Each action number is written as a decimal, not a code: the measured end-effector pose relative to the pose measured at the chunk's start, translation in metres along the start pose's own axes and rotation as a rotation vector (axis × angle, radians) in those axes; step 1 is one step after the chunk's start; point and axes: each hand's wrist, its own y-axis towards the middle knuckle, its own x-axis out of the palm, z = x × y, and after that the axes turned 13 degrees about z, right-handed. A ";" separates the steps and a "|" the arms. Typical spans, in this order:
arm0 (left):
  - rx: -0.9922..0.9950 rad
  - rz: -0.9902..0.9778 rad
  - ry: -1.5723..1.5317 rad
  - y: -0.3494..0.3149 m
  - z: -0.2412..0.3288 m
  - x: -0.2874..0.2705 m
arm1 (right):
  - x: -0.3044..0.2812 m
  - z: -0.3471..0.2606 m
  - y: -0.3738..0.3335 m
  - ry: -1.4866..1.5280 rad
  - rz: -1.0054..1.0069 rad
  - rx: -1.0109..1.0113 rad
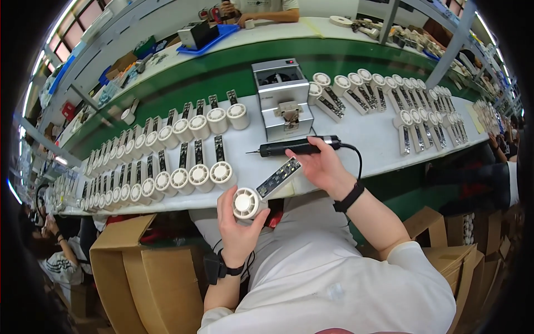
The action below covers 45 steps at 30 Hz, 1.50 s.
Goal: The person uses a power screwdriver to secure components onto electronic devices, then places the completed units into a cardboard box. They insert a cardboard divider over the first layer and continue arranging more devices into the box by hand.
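Observation:
My left hand [238, 236] is closed around the round vented head of a white handheld device [245, 204], which looks like a small fan or dryer. Its handle slants up to the right, with a circuit board [278, 177] exposed along it. My right hand [328, 170] grips a black electric screwdriver [297, 147] that lies level, its thin bit pointing left. The right fingers are also close to the handle's end; whether they touch it I cannot tell. Just beyond the screwdriver stands a grey screw feeder [286, 117].
Rows of similar white devices [189, 175] fill the left of the white table [356, 150]; more [411, 119] lie at the right. A black cable [360, 161] trails from the screwdriver. Cardboard boxes [167, 289] flank me. Across the green divider, a person [270, 11] sits by a blue tray [222, 34].

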 end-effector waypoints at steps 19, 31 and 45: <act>-0.121 0.288 -0.244 -0.022 -0.017 0.025 | -0.005 0.066 -0.055 -0.732 -0.299 -0.080; 0.252 -0.078 0.116 0.013 -0.009 0.026 | 0.006 0.050 -0.034 -1.095 -0.558 -0.216; -0.077 0.163 -0.330 0.115 -0.020 -0.011 | -0.014 -0.001 -0.001 -1.805 -0.100 -0.730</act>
